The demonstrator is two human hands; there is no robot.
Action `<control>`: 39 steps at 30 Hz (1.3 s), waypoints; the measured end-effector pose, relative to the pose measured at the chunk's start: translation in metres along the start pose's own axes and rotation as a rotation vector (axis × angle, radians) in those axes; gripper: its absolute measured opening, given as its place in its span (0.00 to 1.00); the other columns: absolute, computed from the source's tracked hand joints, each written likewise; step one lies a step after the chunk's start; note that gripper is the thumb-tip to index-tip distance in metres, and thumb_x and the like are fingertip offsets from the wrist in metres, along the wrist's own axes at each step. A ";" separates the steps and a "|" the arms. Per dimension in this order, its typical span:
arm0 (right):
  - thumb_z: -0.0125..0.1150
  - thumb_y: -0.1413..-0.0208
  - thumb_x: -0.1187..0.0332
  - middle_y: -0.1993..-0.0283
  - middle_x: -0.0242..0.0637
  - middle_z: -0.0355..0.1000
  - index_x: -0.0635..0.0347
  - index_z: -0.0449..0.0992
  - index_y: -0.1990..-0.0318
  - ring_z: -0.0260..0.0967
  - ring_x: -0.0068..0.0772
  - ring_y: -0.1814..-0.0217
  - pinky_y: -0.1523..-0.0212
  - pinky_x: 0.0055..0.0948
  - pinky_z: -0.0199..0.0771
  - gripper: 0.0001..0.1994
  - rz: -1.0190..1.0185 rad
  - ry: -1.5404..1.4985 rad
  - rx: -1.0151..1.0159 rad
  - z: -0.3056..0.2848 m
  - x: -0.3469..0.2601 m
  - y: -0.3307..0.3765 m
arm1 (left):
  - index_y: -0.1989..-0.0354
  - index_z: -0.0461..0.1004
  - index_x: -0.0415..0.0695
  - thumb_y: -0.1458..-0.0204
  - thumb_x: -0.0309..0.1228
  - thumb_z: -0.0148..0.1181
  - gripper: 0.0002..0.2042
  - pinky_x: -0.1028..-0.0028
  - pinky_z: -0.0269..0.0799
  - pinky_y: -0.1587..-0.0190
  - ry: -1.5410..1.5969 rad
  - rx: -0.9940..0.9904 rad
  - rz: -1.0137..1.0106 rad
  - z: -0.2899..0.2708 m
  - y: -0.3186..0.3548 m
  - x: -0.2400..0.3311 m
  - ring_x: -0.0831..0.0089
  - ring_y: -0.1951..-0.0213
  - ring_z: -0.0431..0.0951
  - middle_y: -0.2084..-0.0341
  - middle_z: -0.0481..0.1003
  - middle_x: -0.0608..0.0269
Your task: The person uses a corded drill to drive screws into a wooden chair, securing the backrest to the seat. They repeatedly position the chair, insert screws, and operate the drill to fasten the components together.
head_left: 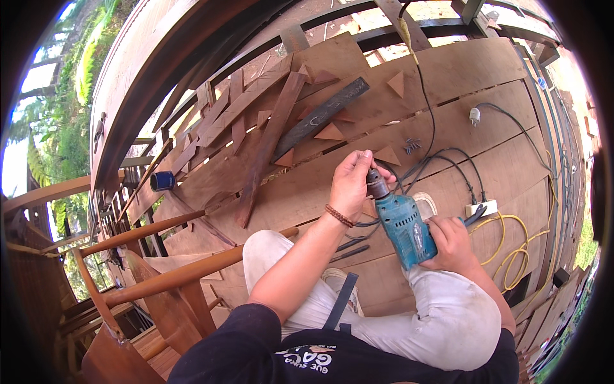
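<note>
A teal corded power drill (pixel 404 232) points away from me above my bent right leg, its dark metal chuck (pixel 376 182) at the far end. My right hand (pixel 449 244) is closed round the drill's rear handle. At the front, the fingers of my left hand (pixel 353 182) are closed about the chuck and its tip. Whether a bit sits between those fingertips is too small to make out. Just beyond lie a small pile of dark screws (pixel 412 146) and a triangular wood offcut (pixel 387 155).
Wood strips (pixel 272 150) and triangular offcuts lie on the plank floor (pixel 470 137) ahead. A white power strip (pixel 481 208), a yellow cable (pixel 517 256) and a bulb (pixel 474 116) are at right. A blue cup-like container (pixel 162 181) and wooden furniture (pixel 176 276) stand left.
</note>
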State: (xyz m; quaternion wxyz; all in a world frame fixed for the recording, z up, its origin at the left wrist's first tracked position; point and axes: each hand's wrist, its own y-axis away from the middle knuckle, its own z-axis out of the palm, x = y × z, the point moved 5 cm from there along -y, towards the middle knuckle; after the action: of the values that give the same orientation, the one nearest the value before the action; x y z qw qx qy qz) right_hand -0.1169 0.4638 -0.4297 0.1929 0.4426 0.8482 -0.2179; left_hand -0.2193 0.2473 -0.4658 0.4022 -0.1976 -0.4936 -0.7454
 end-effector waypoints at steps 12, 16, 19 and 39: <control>0.74 0.74 0.54 0.57 0.43 0.72 0.70 0.73 0.49 0.72 0.41 0.62 0.60 0.36 0.66 0.40 -0.044 0.054 -0.017 0.008 -0.006 -0.005 | 0.69 0.68 0.43 0.34 0.52 0.34 0.25 0.59 0.73 0.59 0.407 -0.135 0.047 0.000 0.006 -0.016 0.62 0.68 0.75 0.73 0.74 0.55; 0.73 0.72 0.56 0.59 0.43 0.72 0.68 0.74 0.58 0.71 0.41 0.63 0.60 0.36 0.66 0.32 -0.038 0.057 0.033 0.017 0.000 -0.004 | 0.74 0.68 0.41 0.36 0.55 0.31 0.30 0.59 0.73 0.60 0.417 -0.254 0.086 0.015 0.016 -0.004 0.59 0.69 0.75 0.75 0.74 0.53; 0.72 0.72 0.57 0.61 0.42 0.71 0.65 0.73 0.63 0.70 0.41 0.64 0.60 0.37 0.65 0.27 -0.062 0.036 0.030 0.023 0.001 -0.001 | 0.73 0.68 0.42 0.36 0.56 0.30 0.31 0.59 0.73 0.60 0.358 -0.339 0.152 0.020 0.021 -0.001 0.59 0.72 0.75 0.77 0.73 0.52; 0.71 0.71 0.56 0.69 0.37 0.68 0.60 0.72 0.70 0.69 0.37 0.68 0.64 0.34 0.65 0.22 -0.049 0.071 -0.008 0.028 0.016 0.010 | 0.78 0.62 0.49 0.40 0.39 0.58 0.16 0.70 0.70 0.76 0.160 0.001 0.080 0.013 -0.011 -0.026 0.74 0.82 0.67 0.85 0.63 0.67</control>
State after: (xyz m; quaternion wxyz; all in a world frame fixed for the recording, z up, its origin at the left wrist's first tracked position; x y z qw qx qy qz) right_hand -0.1136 0.4644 -0.4631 0.1591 0.4284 0.8659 -0.2033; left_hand -0.2137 0.2719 -0.4843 0.4700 -0.1568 -0.4520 -0.7418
